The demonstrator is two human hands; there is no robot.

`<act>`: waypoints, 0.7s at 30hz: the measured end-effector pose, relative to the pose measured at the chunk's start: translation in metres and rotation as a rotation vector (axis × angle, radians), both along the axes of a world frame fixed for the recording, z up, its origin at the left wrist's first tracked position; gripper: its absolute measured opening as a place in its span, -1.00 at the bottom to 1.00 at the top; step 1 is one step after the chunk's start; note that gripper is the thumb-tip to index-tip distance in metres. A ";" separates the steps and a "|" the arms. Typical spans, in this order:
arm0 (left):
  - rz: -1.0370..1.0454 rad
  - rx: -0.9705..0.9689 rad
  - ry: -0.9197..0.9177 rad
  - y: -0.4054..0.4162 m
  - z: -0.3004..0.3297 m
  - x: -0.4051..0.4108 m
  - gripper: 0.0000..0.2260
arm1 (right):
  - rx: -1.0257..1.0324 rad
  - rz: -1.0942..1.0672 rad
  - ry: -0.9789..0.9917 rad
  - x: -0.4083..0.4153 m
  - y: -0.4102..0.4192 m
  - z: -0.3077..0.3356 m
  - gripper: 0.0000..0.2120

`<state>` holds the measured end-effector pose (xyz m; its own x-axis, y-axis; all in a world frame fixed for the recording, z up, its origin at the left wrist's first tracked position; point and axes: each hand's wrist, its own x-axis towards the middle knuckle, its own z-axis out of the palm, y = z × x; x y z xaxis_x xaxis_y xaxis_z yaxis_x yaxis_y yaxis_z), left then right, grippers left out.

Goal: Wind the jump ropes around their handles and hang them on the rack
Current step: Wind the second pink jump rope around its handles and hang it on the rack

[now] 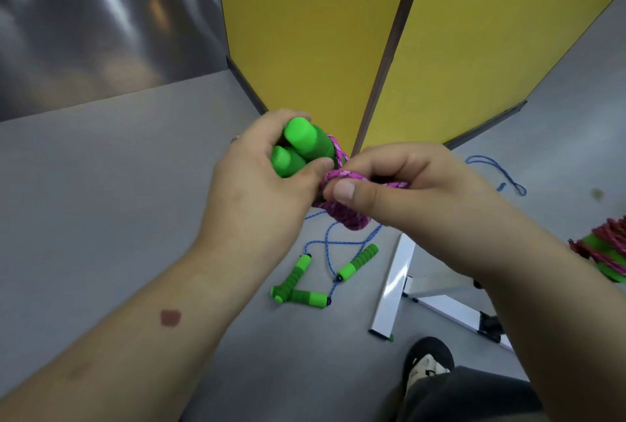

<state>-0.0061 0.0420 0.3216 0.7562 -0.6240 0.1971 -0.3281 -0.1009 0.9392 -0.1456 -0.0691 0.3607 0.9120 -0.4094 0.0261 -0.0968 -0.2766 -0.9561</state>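
Head view, mid-wind. Far left, my left hand [261, 167] is wrapped round the pair of green foam handles [299, 148], held side by side with their ends toward the camera; the pink rope [342, 211] is coiled round their far part and bunches below the hand. My right hand [399, 184] pinches a loop of that rope between thumb and forefinger, just beside the left thumb. Risk one: the coil looks loose near the bottom, so if the pinch slackens before the end is tucked, I judge the turns could slide off the handle ends and unwind. Risk two: the two handles may splay if the left grip eases, opening the bundle. On the floor below lie more green handles [298, 282] with a blue rope [338, 242] crossing itself; a trailing end could snag there. Right of them, a white frame [393, 289], possibly the rack's foot. At the far right edge, a wound red bundle [606, 248], partly cut off.
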 end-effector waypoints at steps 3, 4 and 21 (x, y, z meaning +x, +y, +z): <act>-0.076 -0.083 0.135 -0.002 0.000 -0.004 -0.72 | 0.121 -0.004 -0.084 0.001 -0.003 -0.001 -0.87; -0.098 -0.106 0.163 -0.003 0.001 -0.005 -0.77 | 0.161 -0.001 -0.113 0.002 -0.004 -0.002 -0.85; -0.475 -0.056 0.300 0.005 0.008 0.004 -0.71 | 0.373 -0.129 -0.111 0.006 -0.005 -0.004 -0.58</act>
